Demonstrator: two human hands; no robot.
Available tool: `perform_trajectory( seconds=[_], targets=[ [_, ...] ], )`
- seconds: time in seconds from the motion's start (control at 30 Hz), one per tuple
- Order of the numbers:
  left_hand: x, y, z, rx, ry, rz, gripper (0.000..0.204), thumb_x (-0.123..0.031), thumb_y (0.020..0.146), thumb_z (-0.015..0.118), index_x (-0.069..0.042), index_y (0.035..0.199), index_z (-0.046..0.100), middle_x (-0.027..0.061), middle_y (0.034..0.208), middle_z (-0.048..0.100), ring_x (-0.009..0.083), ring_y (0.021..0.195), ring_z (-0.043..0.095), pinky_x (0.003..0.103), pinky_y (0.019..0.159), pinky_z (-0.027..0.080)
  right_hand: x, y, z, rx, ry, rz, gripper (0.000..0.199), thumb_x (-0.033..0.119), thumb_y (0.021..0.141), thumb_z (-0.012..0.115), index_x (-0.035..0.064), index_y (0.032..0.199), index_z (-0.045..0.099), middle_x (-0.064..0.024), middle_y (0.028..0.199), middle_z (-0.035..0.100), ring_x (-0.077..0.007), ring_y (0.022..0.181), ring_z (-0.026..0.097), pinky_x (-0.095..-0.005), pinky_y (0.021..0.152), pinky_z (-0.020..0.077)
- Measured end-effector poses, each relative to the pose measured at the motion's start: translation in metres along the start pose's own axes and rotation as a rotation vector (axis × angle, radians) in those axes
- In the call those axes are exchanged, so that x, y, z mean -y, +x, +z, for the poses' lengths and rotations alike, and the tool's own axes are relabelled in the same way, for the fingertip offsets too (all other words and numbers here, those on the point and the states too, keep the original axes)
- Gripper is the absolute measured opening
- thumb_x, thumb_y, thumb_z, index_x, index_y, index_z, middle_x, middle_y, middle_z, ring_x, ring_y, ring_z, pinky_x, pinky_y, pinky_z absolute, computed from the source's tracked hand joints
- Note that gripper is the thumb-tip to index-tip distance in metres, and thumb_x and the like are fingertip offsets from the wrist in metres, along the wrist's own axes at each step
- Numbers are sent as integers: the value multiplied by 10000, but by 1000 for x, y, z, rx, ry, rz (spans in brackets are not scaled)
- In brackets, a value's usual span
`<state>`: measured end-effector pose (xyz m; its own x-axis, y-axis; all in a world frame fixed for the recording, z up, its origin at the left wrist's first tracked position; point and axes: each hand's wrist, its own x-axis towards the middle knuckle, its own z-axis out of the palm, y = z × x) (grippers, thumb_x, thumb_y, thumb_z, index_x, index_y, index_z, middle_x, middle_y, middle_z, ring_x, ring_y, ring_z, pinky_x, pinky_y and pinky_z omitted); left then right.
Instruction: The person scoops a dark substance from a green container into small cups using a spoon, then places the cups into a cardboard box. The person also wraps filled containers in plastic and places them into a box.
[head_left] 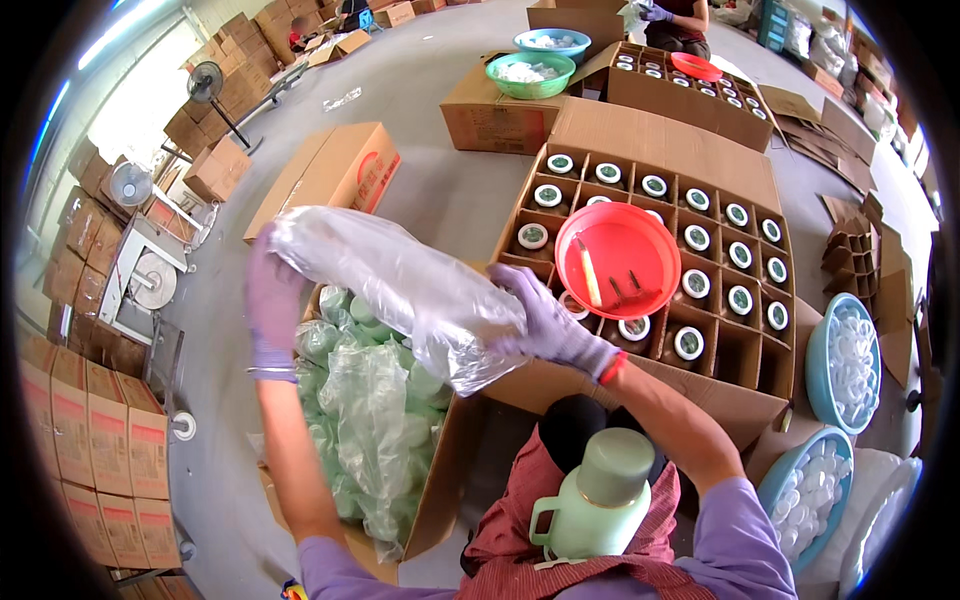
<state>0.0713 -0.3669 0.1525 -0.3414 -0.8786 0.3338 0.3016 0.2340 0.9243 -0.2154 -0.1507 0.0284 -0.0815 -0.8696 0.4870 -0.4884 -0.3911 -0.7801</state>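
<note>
A clear plastic bag is stretched between my two gloved hands. My left hand grips its left end, above an open carton. Inside that carton lie pale green containers, several of them in clear plastic. My right hand is closed on the other end of the bag, beside a red bowl. The bowl holds a tool with a pale handle and small dark pieces. It rests on a divided carton of upright containers with white lids. A pale green flask with a handle is at my lap.
Blue baskets of white pieces stand at the right. A closed carton lies ahead on the left. Farther off, a green basin sits on a carton, near another person working. Fans and stacked cartons line the left side.
</note>
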Motion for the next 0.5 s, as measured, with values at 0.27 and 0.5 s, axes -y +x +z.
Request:
perform_trajectory(
  seconds=[0.27, 0.5],
  targets=[
    [67, -182, 182, -92, 36, -104, 208, -157, 965, 555, -79, 1152, 604, 35, 958, 604, 127, 876, 617, 253, 798, 509, 33, -50, -21, -208, -169, 130, 236, 150, 811, 685, 12, 978, 592, -185, 883, 600, -390, 797, 596, -433, 713, 478],
    [158, -224, 149, 285, 241, -16, 336, -117, 873, 599, 12, 1182, 615, 93, 943, 692, 190, 825, 667, 293, 751, 538, 16, -203, -70, -599, -331, 547, 340, -15, 763, 546, -4, 1102, 561, -145, 921, 597, -259, 865, 597, -340, 794, 488]
  ],
)
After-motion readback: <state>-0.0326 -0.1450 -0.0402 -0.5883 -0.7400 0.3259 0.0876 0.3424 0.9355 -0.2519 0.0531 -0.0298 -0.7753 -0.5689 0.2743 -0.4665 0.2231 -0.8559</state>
